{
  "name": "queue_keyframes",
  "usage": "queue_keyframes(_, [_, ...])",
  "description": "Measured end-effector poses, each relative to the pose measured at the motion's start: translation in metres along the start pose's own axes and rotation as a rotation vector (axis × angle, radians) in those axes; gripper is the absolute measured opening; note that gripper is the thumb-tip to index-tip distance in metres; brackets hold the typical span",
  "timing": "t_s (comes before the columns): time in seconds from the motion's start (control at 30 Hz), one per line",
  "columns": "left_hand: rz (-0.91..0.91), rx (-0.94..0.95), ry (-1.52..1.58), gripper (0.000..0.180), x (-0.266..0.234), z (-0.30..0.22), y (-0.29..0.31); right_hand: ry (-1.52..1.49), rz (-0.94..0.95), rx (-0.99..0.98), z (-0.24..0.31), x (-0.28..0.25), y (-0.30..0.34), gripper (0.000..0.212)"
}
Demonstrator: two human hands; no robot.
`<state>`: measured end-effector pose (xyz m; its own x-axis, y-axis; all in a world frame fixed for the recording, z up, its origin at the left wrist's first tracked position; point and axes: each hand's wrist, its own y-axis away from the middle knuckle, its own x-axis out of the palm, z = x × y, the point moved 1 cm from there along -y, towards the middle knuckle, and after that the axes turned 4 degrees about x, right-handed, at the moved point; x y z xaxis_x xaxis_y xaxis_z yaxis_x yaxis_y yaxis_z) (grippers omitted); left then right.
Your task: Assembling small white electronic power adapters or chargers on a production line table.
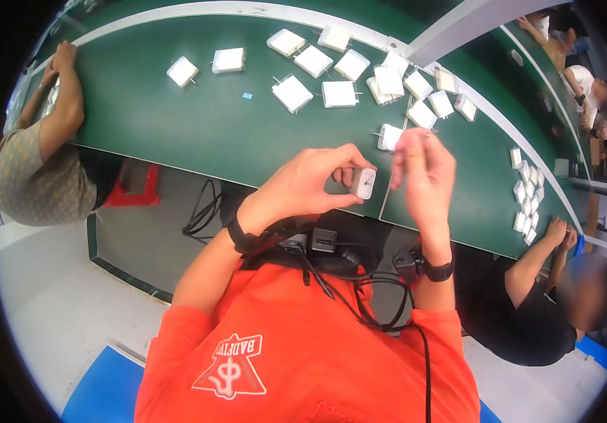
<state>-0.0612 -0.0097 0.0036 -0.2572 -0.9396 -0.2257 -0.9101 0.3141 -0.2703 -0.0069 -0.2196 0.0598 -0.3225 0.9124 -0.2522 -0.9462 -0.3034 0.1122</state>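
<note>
My left hand [308,180] grips a small white rounded block [364,183] between thumb and fingers, over the near edge of the green table. Thin dark wires or pins show on the block's end face. My right hand [424,169] is raised just to the right, its fingertips drawn together in a pinch. Whatever may be between those fingertips is too small and blurred to make out. Close beside them on the table lies another white block [389,137] with thin metal leads, partly behind the fingers.
Several similar white blocks [313,61] lie across the far side of the green table [197,120], with a small blue piece [247,96]. A person sits at the left, another at the right beside more blocks [527,190]. Black cables [388,310] hang at my waist.
</note>
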Motion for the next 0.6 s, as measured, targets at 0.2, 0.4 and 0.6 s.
queue_keyframes(0.2, [0.036,0.020,-0.047,0.050,0.001,0.000,-0.004,-0.222,-0.216,-0.005,-0.031,-0.031,0.004,0.031])
queue_keyframes(0.4, [0.019,-0.030,0.023,0.048,-0.006,-0.008,-0.002,-0.320,-0.351,-0.078,-0.087,-0.042,0.011,0.030])
queue_keyframes(0.6, [-0.063,0.212,-0.259,0.052,-0.096,-0.074,-0.068,-0.337,-0.321,-0.111,-0.098,-0.039,0.015,0.029])
